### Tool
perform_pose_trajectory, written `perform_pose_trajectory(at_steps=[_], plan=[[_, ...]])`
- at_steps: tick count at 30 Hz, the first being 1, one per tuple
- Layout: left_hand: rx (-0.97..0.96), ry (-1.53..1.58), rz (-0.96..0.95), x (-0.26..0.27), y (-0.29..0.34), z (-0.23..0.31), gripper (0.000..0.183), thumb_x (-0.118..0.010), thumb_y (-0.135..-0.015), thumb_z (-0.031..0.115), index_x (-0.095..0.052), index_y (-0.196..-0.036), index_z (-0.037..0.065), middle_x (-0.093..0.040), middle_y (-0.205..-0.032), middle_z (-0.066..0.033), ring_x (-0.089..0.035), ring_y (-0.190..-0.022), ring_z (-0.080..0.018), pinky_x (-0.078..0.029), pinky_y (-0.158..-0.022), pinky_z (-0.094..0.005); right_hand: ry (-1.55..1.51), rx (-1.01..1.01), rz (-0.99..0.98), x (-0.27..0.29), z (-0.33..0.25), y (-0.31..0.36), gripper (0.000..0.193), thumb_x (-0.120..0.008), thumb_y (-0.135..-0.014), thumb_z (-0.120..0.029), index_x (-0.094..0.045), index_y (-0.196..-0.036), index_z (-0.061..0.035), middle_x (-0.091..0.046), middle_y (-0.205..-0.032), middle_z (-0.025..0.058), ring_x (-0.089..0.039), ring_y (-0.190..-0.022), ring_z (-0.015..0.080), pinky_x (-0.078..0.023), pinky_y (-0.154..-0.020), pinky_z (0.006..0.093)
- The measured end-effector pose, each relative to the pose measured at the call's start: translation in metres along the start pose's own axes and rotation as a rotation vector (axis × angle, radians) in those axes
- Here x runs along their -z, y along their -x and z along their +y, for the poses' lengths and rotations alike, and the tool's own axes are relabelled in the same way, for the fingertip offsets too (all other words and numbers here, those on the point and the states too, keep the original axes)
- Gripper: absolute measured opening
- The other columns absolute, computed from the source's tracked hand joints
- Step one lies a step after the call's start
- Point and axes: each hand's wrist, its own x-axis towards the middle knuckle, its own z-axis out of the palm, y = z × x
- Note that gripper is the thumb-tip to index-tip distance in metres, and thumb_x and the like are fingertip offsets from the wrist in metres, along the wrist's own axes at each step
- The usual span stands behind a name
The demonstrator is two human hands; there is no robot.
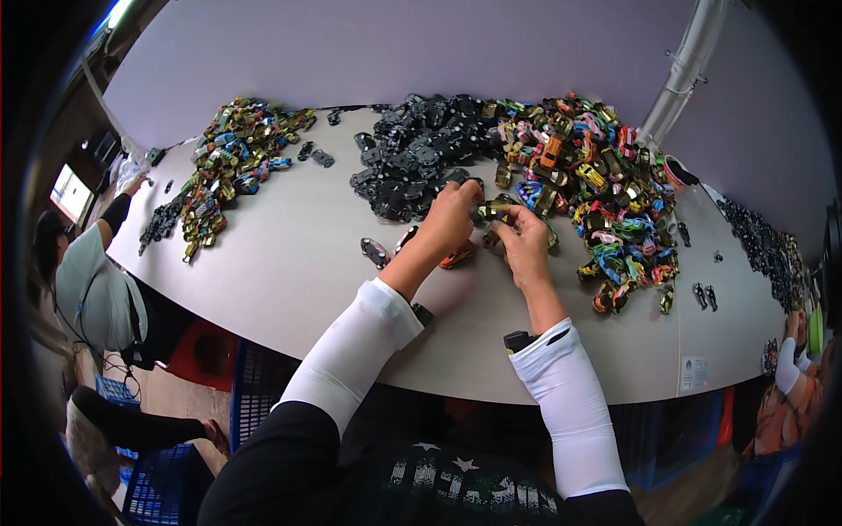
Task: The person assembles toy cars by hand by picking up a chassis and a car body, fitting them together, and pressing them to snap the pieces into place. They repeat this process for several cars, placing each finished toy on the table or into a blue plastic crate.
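Note:
My left hand [452,215] and my right hand [524,237] meet over the white table [289,254], both pinching one small gold toy car body [493,209] between the fingertips. An orange toy car [458,256] lies on the table just below my left hand. Right behind my hands is a heap of black car chassis parts [417,149]. A heap of colourful toy car shells [596,175] spreads to the right of my right hand. Both forearms wear white sleeves.
Another pile of coloured cars [232,153] and black parts [162,219] lies at the far left, where a person in a white shirt [96,280] sits. A second person's hand [794,329] is at the right edge. Blue crates [254,386] stand under the table. A white pipe [684,61] rises at the back right.

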Motion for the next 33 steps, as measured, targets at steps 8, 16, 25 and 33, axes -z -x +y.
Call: perform_pose_trajectory(at_steps=[8, 16, 25, 33], plan=[[-0.133, -0.633, 0.158, 0.007, 0.005, -0.008, 0.034, -0.067, -0.07, -0.001, -0.065, -0.103, 0.006, -0.052, -0.101, -0.0152, -0.052, -0.1, -0.0345, -0.049, -0.08, -0.0385, -0.055, -0.097, -0.098, 0.006, -0.009, 0.0, 0.032, -0.065, -0.079, 0.006, -0.057, -0.11, 0.0033, -0.063, -0.087, 0.0035, -0.057, -0.073, 0.0073, -0.048, -0.067, 0.0215], [0.311, 0.382, 0.112, 0.014, 0.025, 0.013, 0.024, -0.066, -0.085, 0.004, -0.055, -0.105, -0.002, -0.065, -0.077, -0.0092, -0.062, -0.063, -0.0161, -0.052, -0.057, -0.0311, 0.163, 0.105, -0.151, -0.002, -0.011, 0.004, 0.032, -0.07, -0.074, 0.005, -0.056, -0.102, 0.0021, -0.059, -0.083, 0.0016, -0.053, -0.069, 0.0036, -0.044, -0.058, 0.0184], [0.386, 0.857, -0.041, 0.001, 0.034, -0.014, 0.02, -0.043, -0.102, 0.015, -0.05, -0.117, 0.004, -0.061, -0.089, -0.0044, -0.06, -0.067, -0.0097, -0.048, -0.053, -0.0218, -0.023, 0.046, -0.16, -0.005, -0.016, 0.007, 0.031, -0.071, -0.074, 0.004, -0.058, -0.102, 0.0014, -0.058, -0.083, 0.0013, -0.051, -0.065, 0.0012, -0.042, -0.054, 0.0192], [0.358, 1.177, -0.068, 0.0, 0.037, -0.015, 0.021, -0.041, -0.102, 0.016, -0.045, -0.12, 0.006, -0.064, -0.093, -0.0078, -0.065, -0.073, -0.0136, -0.047, -0.051, -0.0219, 0.401, 0.464, 0.012, -0.012, -0.013, 0.007, 0.036, -0.072, -0.075, 0.001, -0.062, -0.111, 0.001, -0.061, -0.087, 0.0061, -0.058, -0.067, 0.0114, -0.048, -0.057, 0.0227]])
